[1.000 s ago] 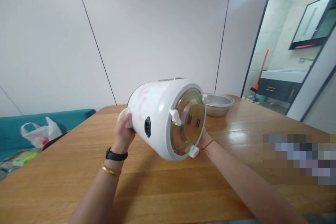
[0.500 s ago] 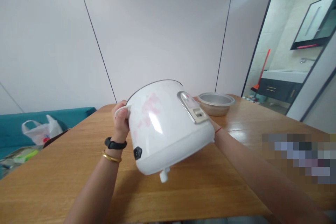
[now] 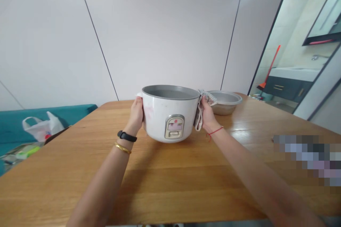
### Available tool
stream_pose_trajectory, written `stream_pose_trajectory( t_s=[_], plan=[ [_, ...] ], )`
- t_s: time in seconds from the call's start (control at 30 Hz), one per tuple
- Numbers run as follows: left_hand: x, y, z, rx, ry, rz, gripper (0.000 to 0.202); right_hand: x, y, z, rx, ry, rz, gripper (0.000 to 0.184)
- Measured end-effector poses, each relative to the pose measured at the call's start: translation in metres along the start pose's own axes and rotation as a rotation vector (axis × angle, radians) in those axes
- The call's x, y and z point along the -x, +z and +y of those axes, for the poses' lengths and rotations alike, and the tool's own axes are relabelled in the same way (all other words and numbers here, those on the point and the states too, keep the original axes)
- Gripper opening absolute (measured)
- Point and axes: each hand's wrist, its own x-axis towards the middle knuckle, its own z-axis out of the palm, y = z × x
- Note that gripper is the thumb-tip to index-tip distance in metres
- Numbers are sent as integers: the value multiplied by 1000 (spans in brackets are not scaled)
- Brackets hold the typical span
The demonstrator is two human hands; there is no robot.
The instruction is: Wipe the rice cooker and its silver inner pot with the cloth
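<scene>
Fingers of the left hand (image 3: 136,114) gripping the white cooker (image 3: 156,117) at one side; right hand's (image 3: 208,115) fingers pinching a patterned cloth (image 3: 198,121) against the other; cooker's upright over the desk (image 3: 186,184), metal basin (image 3: 226,109) behind, right!

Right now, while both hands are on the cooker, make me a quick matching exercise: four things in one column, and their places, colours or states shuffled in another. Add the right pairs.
Things
1. rice cooker
2. patterned cloth
3. metal bowl
4. broom

Places, colours or states
A. standing on the wooden table, partly hidden behind the cloth
B. orange-red
C. upright between the left hand and the right hand
D. gripped at the cooker's right side, part of it hanging down

Right pairs: 1-C, 2-D, 3-A, 4-B
</scene>
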Motion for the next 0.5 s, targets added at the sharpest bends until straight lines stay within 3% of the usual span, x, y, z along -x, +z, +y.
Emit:
stream_pose_trajectory(
  t_s=[0.07, 0.17, 0.37, 0.5],
  plan=[
    [-3, 3, -13, 156, -68, -68, 54, -2, 0, 8, -53, 54, 19, 45],
    [-6, 5, -32, 276, -147, -152, 60, -8, -4, 20, -76, 15, 67, 41],
    [-6, 4, -71, 255, -199, -19, 49, -18, -19, 36, -2, -60, 104, 45],
    [-8, 7, -85, 205, -216, 45, 41, -15, -27, 45, 79, -138, 127, 52]
  ],
)
